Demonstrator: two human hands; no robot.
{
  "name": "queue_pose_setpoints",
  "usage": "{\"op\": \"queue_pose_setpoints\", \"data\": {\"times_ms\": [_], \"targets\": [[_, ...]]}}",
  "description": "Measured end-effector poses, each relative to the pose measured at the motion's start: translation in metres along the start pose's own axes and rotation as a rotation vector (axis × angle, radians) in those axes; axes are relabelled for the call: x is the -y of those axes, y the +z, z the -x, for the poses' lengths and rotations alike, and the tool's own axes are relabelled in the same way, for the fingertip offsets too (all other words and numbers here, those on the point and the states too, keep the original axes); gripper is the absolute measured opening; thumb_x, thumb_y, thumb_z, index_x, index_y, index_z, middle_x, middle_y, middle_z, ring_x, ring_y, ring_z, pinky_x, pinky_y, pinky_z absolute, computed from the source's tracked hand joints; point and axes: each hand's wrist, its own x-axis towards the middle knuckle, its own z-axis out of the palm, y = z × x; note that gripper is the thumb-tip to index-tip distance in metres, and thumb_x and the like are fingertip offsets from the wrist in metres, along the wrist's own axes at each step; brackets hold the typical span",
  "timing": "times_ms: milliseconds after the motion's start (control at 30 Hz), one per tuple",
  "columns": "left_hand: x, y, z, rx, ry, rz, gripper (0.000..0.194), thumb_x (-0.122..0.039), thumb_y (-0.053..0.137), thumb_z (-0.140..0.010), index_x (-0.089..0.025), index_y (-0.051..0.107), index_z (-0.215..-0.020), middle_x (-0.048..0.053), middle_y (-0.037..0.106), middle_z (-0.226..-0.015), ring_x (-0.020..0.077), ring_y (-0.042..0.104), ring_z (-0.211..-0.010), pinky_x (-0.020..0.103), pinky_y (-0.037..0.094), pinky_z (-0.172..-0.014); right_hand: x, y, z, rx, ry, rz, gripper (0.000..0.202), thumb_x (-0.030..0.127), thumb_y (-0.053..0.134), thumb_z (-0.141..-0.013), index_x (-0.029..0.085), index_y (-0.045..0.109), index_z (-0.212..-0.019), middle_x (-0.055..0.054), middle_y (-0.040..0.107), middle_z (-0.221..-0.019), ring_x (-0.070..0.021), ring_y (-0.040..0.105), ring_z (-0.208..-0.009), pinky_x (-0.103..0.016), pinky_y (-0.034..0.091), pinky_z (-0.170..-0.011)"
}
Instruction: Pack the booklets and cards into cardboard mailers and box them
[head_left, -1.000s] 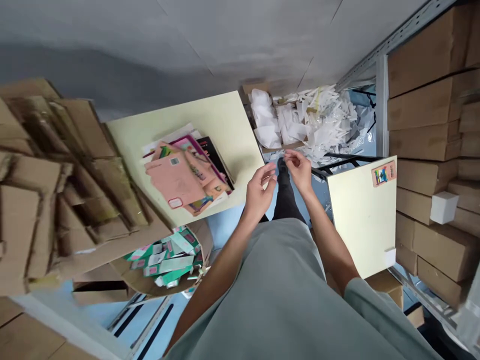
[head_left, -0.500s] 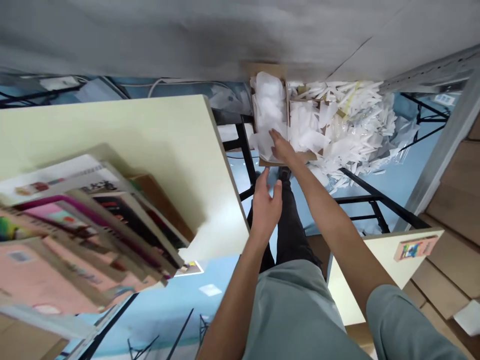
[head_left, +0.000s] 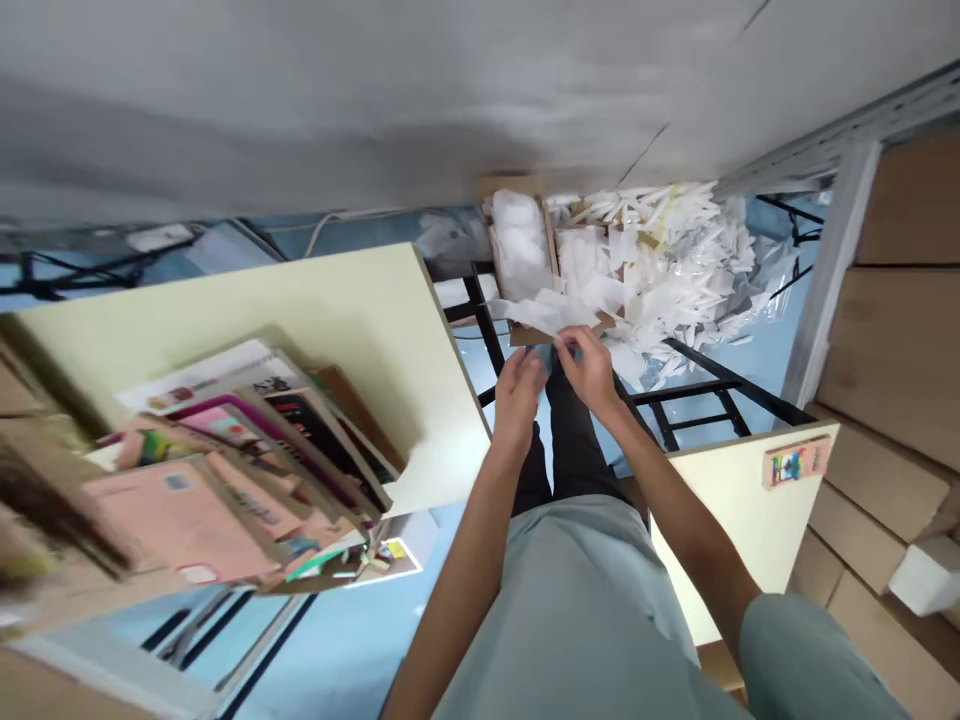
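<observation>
White sheet (head_left: 536,316) lies over the near end of an open carton (head_left: 527,337), its near edge pinched in the right hand (head_left: 591,372); thin material likely calls for a light, flat grip. Whether the blurred, half-curled left hand (head_left: 517,400) holds anything, I cannot tell. Farther right spreads a white pile (head_left: 694,270).

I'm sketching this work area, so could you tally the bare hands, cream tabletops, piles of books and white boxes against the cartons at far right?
Hands: 2 (left hand, right hand)
Cream tabletops: 2 (left tabletop, right tabletop)
Book pile: 1
White box: 1
Total: 6
</observation>
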Motion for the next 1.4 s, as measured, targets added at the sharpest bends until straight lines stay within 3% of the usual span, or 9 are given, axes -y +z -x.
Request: {"op": "queue_pose_setpoints", "data": {"times_ms": [100, 233, 300, 400, 567, 833, 1000, 1233, 1400], "targets": [[-0.01, 0.005, 0.02, 0.013, 0.022, 0.015, 0.079, -0.035, 0.073, -0.09, -0.032, 0.044, -0.164, 0.015, 0.055, -0.166, 0.0326, 0.066, -0.145, 0.052, 0.058, -0.12, 0.052, -0.035, 0.046, -0.147, 0.074, -0.065, 0.018, 0.043, 0.062, -0.107, 0.026, 0.065, -0.103, -0.004, 0.075, -0.099, -0.0221, 0.075, -0.096, -0.036, 0.061, -0.093], [-0.026, 0.013, 0.045, 0.036, 0.299, -0.071, 0.112, -0.02, 0.074, -0.069, -0.042, 0.033, -0.171, 0.005, 0.039, -0.18, 0.029, 0.047, -0.163, 0.043, 0.05, -0.127, 0.11, -0.077, 0.115, -0.325, 0.221, -0.296, 0.026, 0.052, 0.067, -0.106, 0.027, 0.061, -0.104, -0.002, 0.078, -0.098, -0.0183, 0.077, -0.079, -0.032, 0.063, -0.076], [-0.036, 0.019, 0.058, 0.174, 0.392, -0.039, 0.101, -0.024, 0.073, -0.067, -0.04, 0.048, -0.163, 0.003, 0.054, -0.169, 0.0258, 0.05, -0.16, 0.039, 0.047, -0.128, 0.131, -0.1, 0.153, -0.434, 0.262, -0.375, 0.031, 0.055, 0.069, -0.105, 0.027, 0.058, -0.102, 0.001, 0.077, -0.091, -0.014, 0.071, -0.063, -0.027, 0.058, -0.063], [-0.042, 0.033, 0.086, 0.486, 0.312, -0.132, 0.07, -0.034, 0.079, -0.066, -0.028, 0.074, -0.135, 0.006, 0.079, -0.132, 0.0286, 0.069, -0.136, 0.041, 0.053, -0.121, 0.151, -0.136, 0.217, -0.665, 0.306, -0.334, 0.036, 0.06, 0.07, -0.102, 0.027, 0.057, -0.101, 0.003, 0.076, -0.086, -0.0112, 0.06, -0.051, -0.025, 0.049, -0.051], [-0.006, 0.07, 0.163, 0.804, 0.223, -0.492, 0.053, -0.052, 0.092, -0.069, -0.016, 0.082, -0.106, 0.011, 0.083, -0.103, 0.0279, 0.078, -0.099, 0.04, 0.06, -0.097, 0.152, -0.178, 0.335, -0.978, 0.52, 0.031, 0.034, 0.061, 0.061, -0.104, 0.027, 0.063, -0.103, -0.003, 0.08, -0.084, -0.0186, 0.062, -0.059, -0.032, 0.052, -0.06], [0.107, 0.127, 0.269, 0.956, 0.664, -0.993, 0.036, -0.056, 0.071, -0.091, -0.02, 0.076, -0.09, 0.003, 0.071, -0.078, 0.019, 0.067, -0.073, 0.027, 0.05, -0.066, 0.091, -0.193, 0.496, -1.298, 0.767, 0.003, 0.034, 0.058, 0.053, -0.106, 0.026, 0.063, -0.104, 0.005, 0.06, -0.063, -0.0206, 0.062, -0.06, -0.031, 0.047, -0.065], [0.2, 0.17, 0.296, 0.978, 0.86, -1.254, 0.032, -0.05, 0.064, -0.099, -0.023, 0.062, -0.08, 0.002, 0.069, -0.078, 0.0193, 0.065, -0.077, 0.03, 0.051, -0.078, 0.016, -0.205, 0.559, -1.29, 0.96, 0.053, 0.03, 0.048, 0.046, -0.111, 0.023, 0.063, -0.114, 0.003, 0.063, -0.068, -0.0213, 0.063, -0.062, -0.029, 0.04, -0.066], [0.339, 0.211, 0.295, 0.906, 0.833, -1.561, 0.051, -0.037, 0.083, -0.088, -0.018, 0.067, -0.132, 0.013, 0.079, -0.115, 0.0309, 0.074, -0.107, 0.044, 0.057, -0.104, -0.095, -0.213, 0.619, -1.033, 1.224, 0.014, 0.022, 0.034, 0.045, -0.116, 0.02, 0.059, -0.125, -0.006, 0.082, -0.095, -0.0239, 0.073, -0.078, -0.029, 0.039, -0.073], [0.384, 0.206, 0.295, 0.896, 1.02, -1.573, 0.085, -0.042, 0.075, -0.095, -0.011, 0.041, -0.167, 0.028, 0.05, -0.169, 0.0376, 0.046, -0.16, 0.055, 0.032, -0.135, -0.141, -0.203, 0.634, -0.935, 1.295, -0.095, 0.019, 0.034, 0.045, -0.118, 0.021, 0.057, -0.124, -0.009, 0.083, -0.104, -0.0238, 0.073, -0.084, -0.03, 0.042, -0.077]]}}
